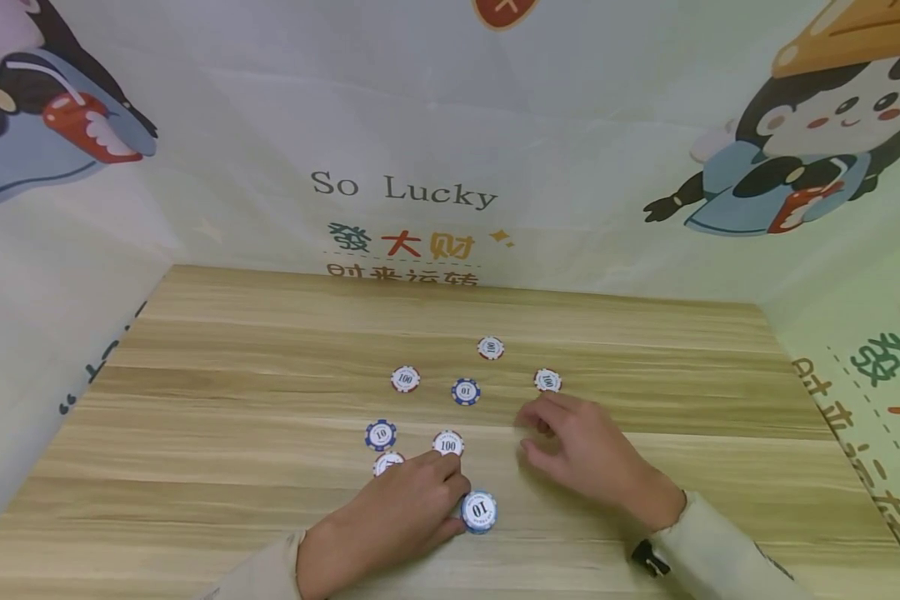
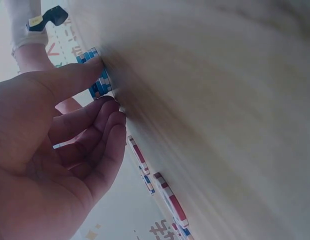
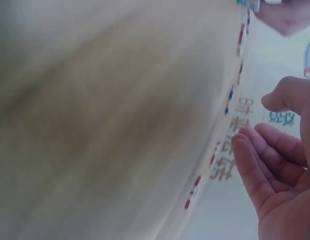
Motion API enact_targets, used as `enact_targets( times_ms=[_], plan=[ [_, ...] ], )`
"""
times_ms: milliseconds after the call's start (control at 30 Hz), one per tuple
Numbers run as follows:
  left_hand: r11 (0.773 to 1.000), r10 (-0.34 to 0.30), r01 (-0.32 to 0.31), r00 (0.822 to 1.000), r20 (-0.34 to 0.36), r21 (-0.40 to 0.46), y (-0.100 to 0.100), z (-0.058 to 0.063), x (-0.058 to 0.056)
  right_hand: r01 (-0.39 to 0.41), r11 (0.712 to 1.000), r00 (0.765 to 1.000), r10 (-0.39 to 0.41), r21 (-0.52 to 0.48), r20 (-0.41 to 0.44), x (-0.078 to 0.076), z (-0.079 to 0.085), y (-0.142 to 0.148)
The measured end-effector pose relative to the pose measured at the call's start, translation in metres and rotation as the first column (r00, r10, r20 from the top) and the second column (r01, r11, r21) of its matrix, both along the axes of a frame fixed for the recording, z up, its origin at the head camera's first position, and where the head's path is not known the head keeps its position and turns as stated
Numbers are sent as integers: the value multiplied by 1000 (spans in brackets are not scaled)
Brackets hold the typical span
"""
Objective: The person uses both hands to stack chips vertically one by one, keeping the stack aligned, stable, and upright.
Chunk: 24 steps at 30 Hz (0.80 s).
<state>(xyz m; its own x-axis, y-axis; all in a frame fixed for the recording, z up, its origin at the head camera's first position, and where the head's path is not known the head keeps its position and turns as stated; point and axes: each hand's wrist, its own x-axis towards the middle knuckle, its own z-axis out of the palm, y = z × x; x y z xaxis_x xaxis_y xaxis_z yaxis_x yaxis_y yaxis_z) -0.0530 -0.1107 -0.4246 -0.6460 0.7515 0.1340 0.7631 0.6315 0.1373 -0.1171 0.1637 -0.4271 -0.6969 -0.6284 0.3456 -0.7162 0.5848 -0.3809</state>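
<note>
A short stack of blue poker chips (image 1: 479, 510), its top one marked 10, stands at the fingertips of my left hand (image 1: 393, 508). Thumb and curled fingers of that hand hold the stack by its side; in the left wrist view the thumb covers part of the stack (image 2: 101, 86). My right hand (image 1: 588, 446) hovers over the table, fingers loosely bent and apart from the thumb, with nothing in it. Just beyond its fingertips lies a red-edged chip (image 1: 547, 381). Another red-edged 100 chip (image 1: 448, 442) lies by the left knuckles, and one chip (image 1: 387, 461) is partly hidden by that hand.
Farther back on the wooden table (image 1: 255, 333) lie two red-edged 100 chips, the left one (image 1: 405, 379) and the far one (image 1: 491, 347). Two single blue 10 chips, one central (image 1: 466, 392) and one left (image 1: 380, 435), lie flat. Printed cloth walls (image 1: 420, 108) border the table.
</note>
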Motion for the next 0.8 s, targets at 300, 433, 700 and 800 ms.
enact_targets(
  times_ms=[300, 433, 700, 800],
  plan=[
    [1000, 4, -4, 999, 42, 4, 0, 0, -1, 64, 998, 998, -64, 23, -25, -21, 0, 11],
    [1000, 0, 0, 999, 32, 2, 0, 0, -1, 95, 995, 995, -93, 33, -43, -32, 1, 17],
    [1000, -2, 2, 1000, 23, -8, 0, -1, -1, 138, 989, 990, -136, 55, -40, -48, 5, 30],
    [1000, -1, 1, 999, 33, -9, 0, 0, -1, 153, 985, 988, -151, 81, -22, -51, 3, 33]
  ],
)
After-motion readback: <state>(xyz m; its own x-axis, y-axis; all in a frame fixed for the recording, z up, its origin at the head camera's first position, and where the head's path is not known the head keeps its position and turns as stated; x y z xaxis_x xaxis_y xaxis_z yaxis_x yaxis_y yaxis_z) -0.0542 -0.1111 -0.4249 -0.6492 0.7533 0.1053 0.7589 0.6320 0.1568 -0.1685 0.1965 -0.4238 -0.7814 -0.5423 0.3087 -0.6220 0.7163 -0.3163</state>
